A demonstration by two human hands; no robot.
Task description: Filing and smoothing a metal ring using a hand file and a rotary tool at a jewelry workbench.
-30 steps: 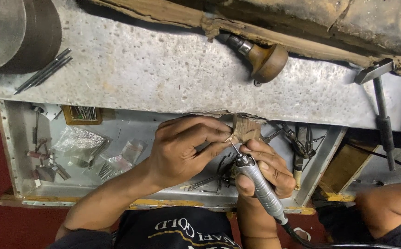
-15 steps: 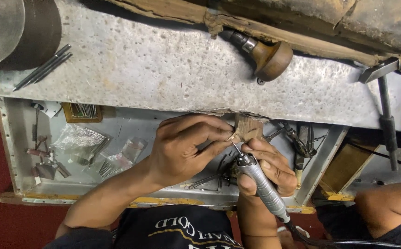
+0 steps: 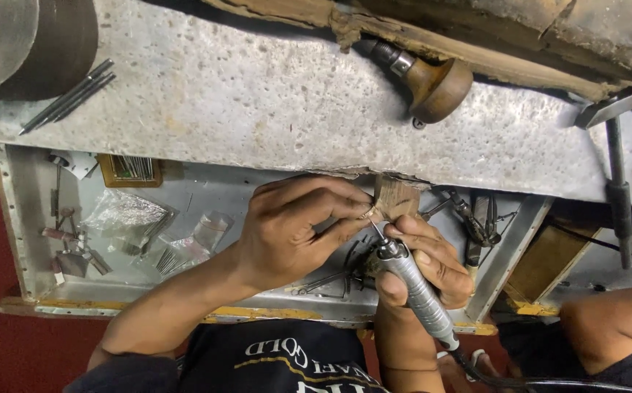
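Compared with the earlier frames, nothing has shifted: both hands hold their pose, so the work sits at one spot. Your left hand (image 3: 294,233) pinches a tiny workpiece (image 3: 369,215) against the wooden peg (image 3: 396,198). Your right hand (image 3: 432,262) keeps a closed grip on the rotary handpiece (image 3: 414,287), tip on the piece. At 9 o'clock in the drawer (image 3: 18,240): clear plastic packets (image 3: 130,218), a small brown box (image 3: 130,169).

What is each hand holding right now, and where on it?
The right hand grips a rotary handpiece around its front barrel, near the bit. The left hand pinches something tiny at its fingertips against the wooden peg; too small to identify.
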